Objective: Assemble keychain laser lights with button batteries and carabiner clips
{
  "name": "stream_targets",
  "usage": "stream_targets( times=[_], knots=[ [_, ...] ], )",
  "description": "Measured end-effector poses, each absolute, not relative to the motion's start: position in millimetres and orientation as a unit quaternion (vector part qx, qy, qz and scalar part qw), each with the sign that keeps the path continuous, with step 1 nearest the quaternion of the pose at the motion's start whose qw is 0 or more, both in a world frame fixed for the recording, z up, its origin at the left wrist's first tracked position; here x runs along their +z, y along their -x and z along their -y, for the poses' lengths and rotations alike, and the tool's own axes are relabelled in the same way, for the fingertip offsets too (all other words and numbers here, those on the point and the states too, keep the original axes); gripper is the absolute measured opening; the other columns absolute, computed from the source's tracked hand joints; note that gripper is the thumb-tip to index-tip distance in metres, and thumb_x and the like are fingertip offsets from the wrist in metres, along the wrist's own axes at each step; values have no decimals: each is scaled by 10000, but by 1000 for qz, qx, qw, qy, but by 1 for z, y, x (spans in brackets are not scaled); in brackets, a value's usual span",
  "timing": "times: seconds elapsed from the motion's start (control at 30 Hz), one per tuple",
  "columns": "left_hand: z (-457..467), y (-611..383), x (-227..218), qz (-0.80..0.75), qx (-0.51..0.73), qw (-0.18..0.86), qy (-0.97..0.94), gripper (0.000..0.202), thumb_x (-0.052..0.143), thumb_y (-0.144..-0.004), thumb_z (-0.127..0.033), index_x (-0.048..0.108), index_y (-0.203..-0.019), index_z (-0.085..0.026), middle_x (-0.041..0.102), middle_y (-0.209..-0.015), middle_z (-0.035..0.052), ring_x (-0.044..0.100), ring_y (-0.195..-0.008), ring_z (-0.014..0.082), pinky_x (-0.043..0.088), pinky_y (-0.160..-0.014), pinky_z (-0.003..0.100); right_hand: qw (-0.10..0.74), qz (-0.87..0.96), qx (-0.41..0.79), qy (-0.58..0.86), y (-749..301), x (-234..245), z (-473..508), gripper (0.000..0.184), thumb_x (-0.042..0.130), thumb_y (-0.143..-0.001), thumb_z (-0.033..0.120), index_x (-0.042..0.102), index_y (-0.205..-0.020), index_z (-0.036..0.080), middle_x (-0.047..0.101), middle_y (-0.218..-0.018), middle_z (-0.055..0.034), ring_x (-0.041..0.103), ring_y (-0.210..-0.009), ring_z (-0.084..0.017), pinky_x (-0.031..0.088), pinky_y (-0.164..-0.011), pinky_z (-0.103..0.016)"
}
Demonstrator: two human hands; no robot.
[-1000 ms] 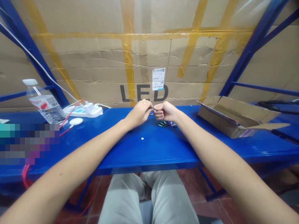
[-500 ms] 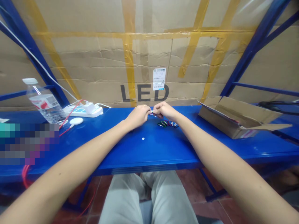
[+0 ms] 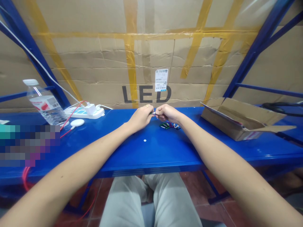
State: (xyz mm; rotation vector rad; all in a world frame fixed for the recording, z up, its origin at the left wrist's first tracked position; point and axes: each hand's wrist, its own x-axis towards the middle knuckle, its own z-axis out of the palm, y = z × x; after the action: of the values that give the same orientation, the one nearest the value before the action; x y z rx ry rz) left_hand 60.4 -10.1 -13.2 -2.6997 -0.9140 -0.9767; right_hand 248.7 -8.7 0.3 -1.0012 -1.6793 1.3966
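My left hand [image 3: 141,117] and my right hand [image 3: 168,113] meet above the far part of the blue table. Fingers of both are pinched on a small shiny piece [image 3: 153,113], silvery and dark. Most of it is covered by the fingertips, so its exact kind does not show. Close below my right hand lies a cluster of small carabiners [image 3: 168,125] in green, purple, silver and dark colours, partly behind the wrist. A small white disc [image 3: 145,140] lies nearer the front of the table.
An open cardboard box [image 3: 236,126] stands on the right of the blue table [image 3: 151,157]. To the left are a water bottle [image 3: 46,107], a white power strip [image 3: 98,113] and a round white charger [image 3: 77,123] with a red cable. A large carton [image 3: 101,69] walls off the back.
Both hands have shifted very slightly, and a little more of the small piece shows between the fingertips. Everything else on the table is unchanged.
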Motion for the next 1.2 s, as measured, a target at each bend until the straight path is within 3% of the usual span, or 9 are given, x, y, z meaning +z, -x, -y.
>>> stream_targets(
  times=[0.3, 0.5, 0.63, 0.8, 0.97, 1.1, 1.2],
  knots=[
    [16, -63, -10, 327, -305, 18, 894, 95, 427, -962, -186, 511, -919, -194, 666, -868, 82, 626, -791, 219, 443, -677, 334, 378, 696, 470, 390, -250, 3, 9, 112, 534, -571, 72, 542, -500, 158, 451, -402, 15, 360, -382, -84, 260, -400, -234],
    [14, -62, -10, 338, -350, -36, 873, 93, 547, -890, -163, 562, -803, -191, 661, -733, 20, 590, -676, 174, 386, -617, 296, 360, 740, 420, 382, -252, 0, 4, 131, 591, -641, 117, 572, -517, 152, 472, -400, 18, 386, -384, -87, 290, -415, -239],
    [15, -64, -11, 316, -386, -57, 865, 122, 558, -870, -148, 557, -752, -182, 654, -723, 13, 576, -669, 153, 396, -625, 284, 381, 715, 451, 375, -250, -1, 5, 126, 585, -615, 95, 551, -509, 154, 455, -399, 19, 357, -377, -81, 253, -407, -237],
    [15, -63, -15, 273, -381, 18, 883, 145, 484, -880, -98, 524, -778, -193, 646, -812, 48, 583, -763, 179, 447, -702, 310, 380, 641, 553, 372, -246, -2, 7, 116, 517, -558, 57, 495, -525, 166, 367, -387, 35, 256, -366, -68, 170, -397, -219],
    [18, -62, -13, 252, -318, 150, 901, 202, 377, -906, -75, 502, -803, -195, 607, -844, 101, 555, -828, 226, 457, -720, 344, 326, 567, 672, 346, -249, -1, 8, 193, 495, -669, 75, 387, -557, 189, 264, -409, 59, 163, -382, -63, 167, -402, -202],
    [21, -63, -8, 266, -284, 178, 904, 173, 388, -902, -79, 509, -842, -188, 581, -848, 110, 545, -870, 249, 474, -758, 369, 323, 575, 667, 346, -251, 0, 9, 196, 491, -685, 59, 391, -574, 186, 293, -429, 50, 192, -396, -67, 184, -413, -201],
    [21, -64, -7, 301, -292, 141, 897, 146, 403, -904, -84, 522, -916, -167, 570, -893, 119, 554, -884, 250, 494, -802, 395, 343, 607, 618, 364, -251, 2, 9, 159, 493, -633, 39, 435, -583, 179, 349, -440, 35, 243, -405, -73, 208, -422, -209]
  ],
)
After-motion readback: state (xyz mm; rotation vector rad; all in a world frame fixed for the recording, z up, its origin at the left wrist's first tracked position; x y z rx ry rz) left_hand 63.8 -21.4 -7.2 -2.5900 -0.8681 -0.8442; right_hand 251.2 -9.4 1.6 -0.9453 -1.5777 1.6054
